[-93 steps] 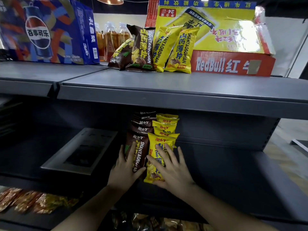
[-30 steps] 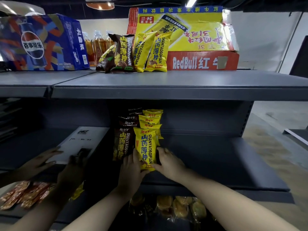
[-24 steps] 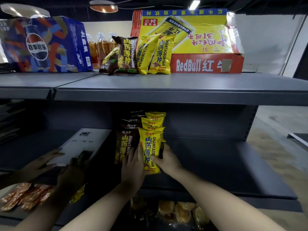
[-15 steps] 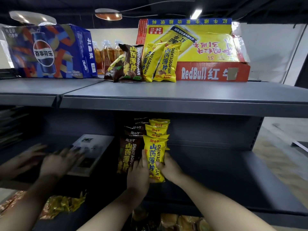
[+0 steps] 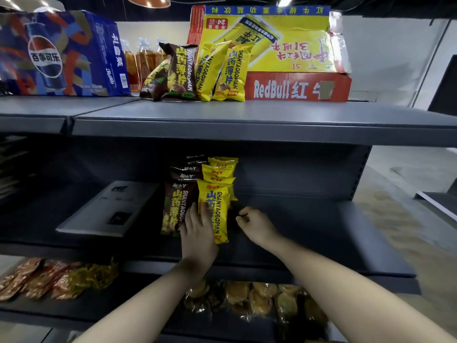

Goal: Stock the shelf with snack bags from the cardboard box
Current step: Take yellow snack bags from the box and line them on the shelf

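While the left hand lies flat with its fingers spread against the front yellow snack bag, the right hand hangs just to the right of that bag, its grip loosely curled and holding nothing that shows. The left grip is wide and pressing, not wrapped around the bag. This yellow bag stands upright at the front edge of the middle shelf, with more yellow bags lined up behind it. Just to its left, touching it, stands a row of brown snack bags, also upright. A flat grey tray lies on the same shelf, left of the brown row and apart from it.

On the top shelf more brown and yellow bags lean together against a yellow and red cardboard box. A blue drinks carton sits well to the left, with bottles between it and the bags. On the lower shelf, orange packets lie at the left and clear bags of round pastries lie below the forearms.
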